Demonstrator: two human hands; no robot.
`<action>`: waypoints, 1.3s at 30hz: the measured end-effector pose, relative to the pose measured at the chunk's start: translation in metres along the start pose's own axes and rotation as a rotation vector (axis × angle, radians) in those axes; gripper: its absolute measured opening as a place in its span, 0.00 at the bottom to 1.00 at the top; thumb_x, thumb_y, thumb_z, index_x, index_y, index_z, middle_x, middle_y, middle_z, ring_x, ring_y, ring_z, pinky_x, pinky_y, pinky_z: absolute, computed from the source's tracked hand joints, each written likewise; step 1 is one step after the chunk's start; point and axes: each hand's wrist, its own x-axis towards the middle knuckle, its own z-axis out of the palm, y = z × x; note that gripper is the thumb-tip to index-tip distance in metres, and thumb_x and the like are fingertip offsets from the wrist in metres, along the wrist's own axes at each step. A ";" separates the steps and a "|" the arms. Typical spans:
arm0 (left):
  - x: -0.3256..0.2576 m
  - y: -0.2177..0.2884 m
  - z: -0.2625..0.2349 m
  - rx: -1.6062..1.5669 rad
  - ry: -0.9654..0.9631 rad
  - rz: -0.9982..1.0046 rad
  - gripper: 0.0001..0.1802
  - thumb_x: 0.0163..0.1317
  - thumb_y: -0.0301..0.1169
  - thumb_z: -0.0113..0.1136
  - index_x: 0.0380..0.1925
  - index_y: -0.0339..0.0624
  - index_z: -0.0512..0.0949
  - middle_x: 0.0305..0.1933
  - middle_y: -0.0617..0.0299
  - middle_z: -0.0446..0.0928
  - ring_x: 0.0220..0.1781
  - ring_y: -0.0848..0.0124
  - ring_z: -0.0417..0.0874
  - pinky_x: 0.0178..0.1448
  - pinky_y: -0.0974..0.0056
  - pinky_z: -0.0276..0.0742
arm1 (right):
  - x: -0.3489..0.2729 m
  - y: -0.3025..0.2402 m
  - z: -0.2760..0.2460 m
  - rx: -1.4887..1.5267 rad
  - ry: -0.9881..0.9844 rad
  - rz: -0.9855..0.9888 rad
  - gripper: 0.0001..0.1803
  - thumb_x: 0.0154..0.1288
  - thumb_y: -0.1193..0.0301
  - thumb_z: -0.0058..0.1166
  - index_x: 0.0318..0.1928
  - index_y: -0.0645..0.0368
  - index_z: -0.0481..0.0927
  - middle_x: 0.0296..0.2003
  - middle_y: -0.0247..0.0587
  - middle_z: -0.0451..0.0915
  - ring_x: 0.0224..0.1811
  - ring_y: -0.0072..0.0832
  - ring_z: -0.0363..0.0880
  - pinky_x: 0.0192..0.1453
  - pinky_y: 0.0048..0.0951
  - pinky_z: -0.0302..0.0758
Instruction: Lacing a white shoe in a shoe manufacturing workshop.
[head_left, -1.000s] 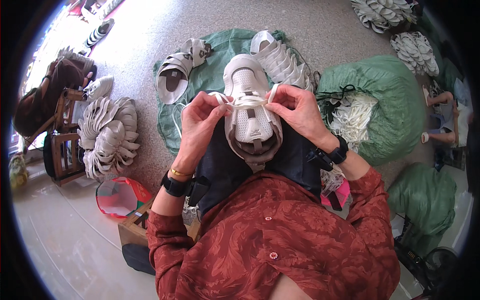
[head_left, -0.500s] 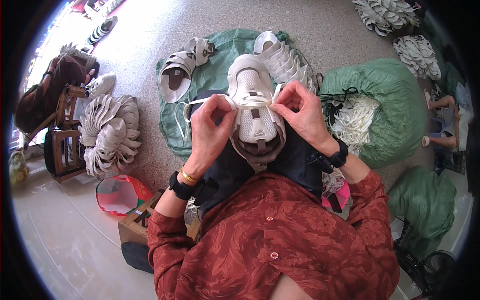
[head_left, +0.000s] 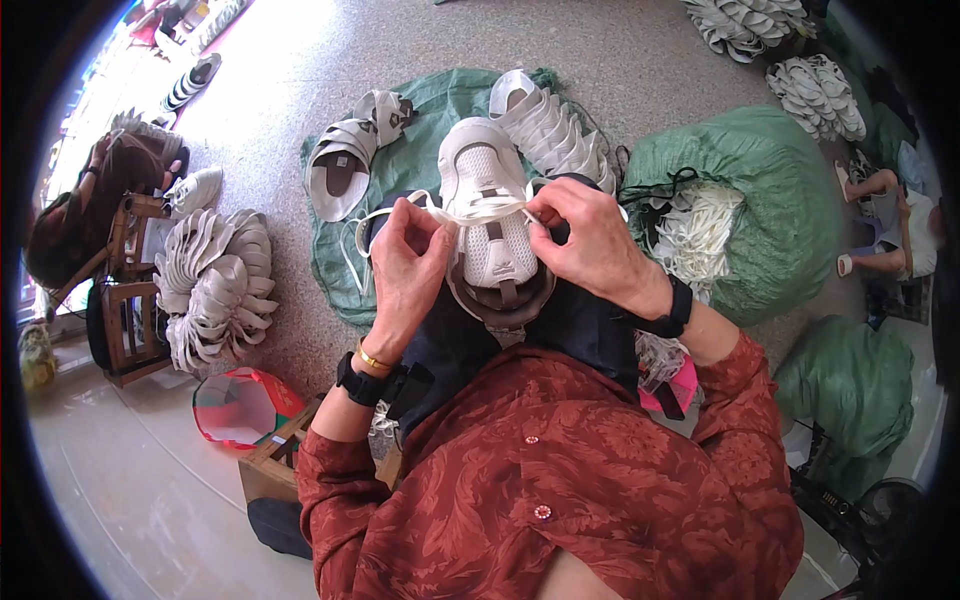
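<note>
A white and grey-brown sneaker (head_left: 484, 163) rests on my lap, toe pointing away from me. A cream shoelace (head_left: 482, 212) runs across its tongue. At the left side of the shoe, my left hand (head_left: 408, 258) pinches the lace between thumb and fingertips. My right hand (head_left: 590, 240) closes on the lace at the right side, its knuckles turned up. A loose loop and a loose end of the lace hang beside my left hand, over the green sheet.
Shoe uppers lie on a green woven sheet (head_left: 420, 120) ahead. A green sack (head_left: 790, 225) with white laces (head_left: 705, 225) stands right. Stacked uppers (head_left: 215, 285), a red container (head_left: 240, 402) and a wooden stool (head_left: 285, 450) are left. Other people sit at both edges.
My right hand has moved left toward the lace's middle and turned over more. My left hand has shifted slightly left and down. The lace now lies looser and bunched across the tongue.
</note>
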 end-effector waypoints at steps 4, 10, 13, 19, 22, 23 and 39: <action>-0.002 0.012 0.001 0.162 0.054 0.127 0.10 0.62 0.20 0.66 0.31 0.37 0.71 0.30 0.67 0.74 0.30 0.81 0.73 0.36 0.72 0.72 | 0.000 -0.005 0.003 -0.037 0.048 -0.058 0.08 0.56 0.79 0.59 0.37 0.64 0.76 0.33 0.48 0.77 0.34 0.43 0.81 0.41 0.41 0.79; -0.003 0.017 0.002 0.216 0.030 0.258 0.07 0.60 0.20 0.66 0.33 0.34 0.75 0.28 0.63 0.74 0.27 0.77 0.75 0.33 0.69 0.72 | -0.002 -0.017 0.003 -0.407 -0.065 -0.276 0.07 0.54 0.79 0.56 0.36 0.64 0.77 0.36 0.46 0.77 0.41 0.40 0.81 0.44 0.37 0.81; -0.006 0.021 0.001 0.226 -0.003 0.238 0.09 0.58 0.22 0.67 0.33 0.34 0.75 0.29 0.61 0.74 0.26 0.74 0.76 0.33 0.67 0.74 | 0.003 -0.021 0.001 -0.510 -0.126 -0.268 0.07 0.54 0.78 0.57 0.35 0.64 0.77 0.37 0.45 0.77 0.43 0.39 0.80 0.45 0.37 0.81; -0.010 0.029 -0.004 0.294 -0.071 0.294 0.15 0.55 0.27 0.69 0.36 0.33 0.73 0.32 0.55 0.73 0.32 0.64 0.78 0.37 0.61 0.76 | 0.009 -0.022 0.004 -0.303 -0.034 -0.334 0.05 0.59 0.78 0.57 0.35 0.64 0.76 0.36 0.46 0.77 0.40 0.44 0.81 0.42 0.40 0.79; -0.010 0.031 -0.004 0.363 -0.096 0.273 0.15 0.55 0.26 0.66 0.37 0.34 0.71 0.32 0.52 0.72 0.34 0.59 0.77 0.40 0.56 0.75 | 0.008 -0.030 0.012 0.061 -0.069 -0.248 0.05 0.63 0.78 0.58 0.38 0.63 0.76 0.34 0.47 0.78 0.37 0.47 0.81 0.40 0.41 0.78; -0.010 0.031 -0.003 0.386 -0.100 0.261 0.14 0.56 0.25 0.65 0.37 0.34 0.70 0.32 0.51 0.72 0.34 0.57 0.76 0.41 0.55 0.75 | 0.011 -0.029 0.018 0.110 -0.039 -0.261 0.06 0.63 0.78 0.59 0.39 0.63 0.77 0.34 0.48 0.78 0.36 0.47 0.81 0.40 0.41 0.78; -0.010 0.029 0.003 0.262 -0.086 0.215 0.07 0.59 0.19 0.57 0.36 0.33 0.70 0.31 0.50 0.73 0.30 0.59 0.78 0.35 0.58 0.75 | 0.034 -0.026 0.036 0.027 -0.062 -0.220 0.08 0.63 0.71 0.59 0.32 0.64 0.79 0.31 0.54 0.80 0.37 0.52 0.81 0.43 0.46 0.78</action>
